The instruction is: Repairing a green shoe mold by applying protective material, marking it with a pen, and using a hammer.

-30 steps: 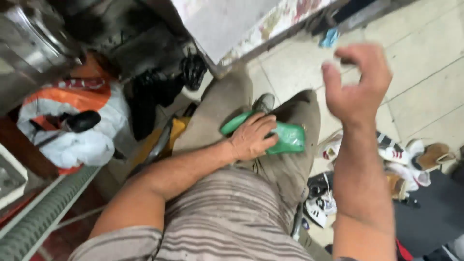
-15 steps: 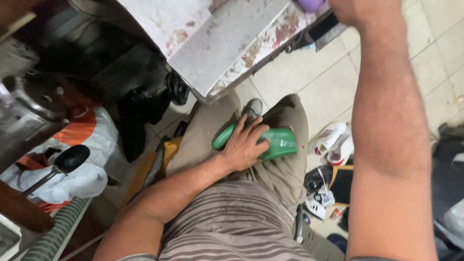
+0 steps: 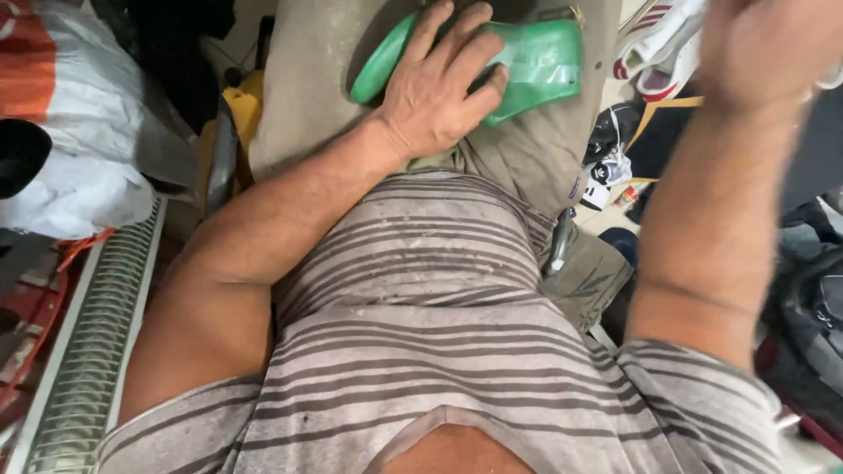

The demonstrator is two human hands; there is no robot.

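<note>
My left hand [image 3: 436, 86] lies palm down on a green shoe-shaped plastic form [image 3: 537, 63] that rests across my lap on khaki trousers [image 3: 303, 79]. The fingers spread over its middle and press it against my thighs. My right hand [image 3: 773, 57] is raised at the upper right, blurred, seen from the back and cut off by the frame's top edge; I cannot see its fingers or whether anything is in it. My striped shirt fills the lower middle of the view.
White sports shoes [image 3: 654, 53] and dark shoes [image 3: 615, 140] lie on the floor to the right of my legs. A white and orange bag [image 3: 79, 132] sits at the left above a ribbed metal rack [image 3: 97, 342]. A yellow object [image 3: 237, 114] stands beside my left thigh.
The view has tilted down toward my chest and lap. My right arm has dropped from its high reach and come nearer. The left hand stays on the green form.
</note>
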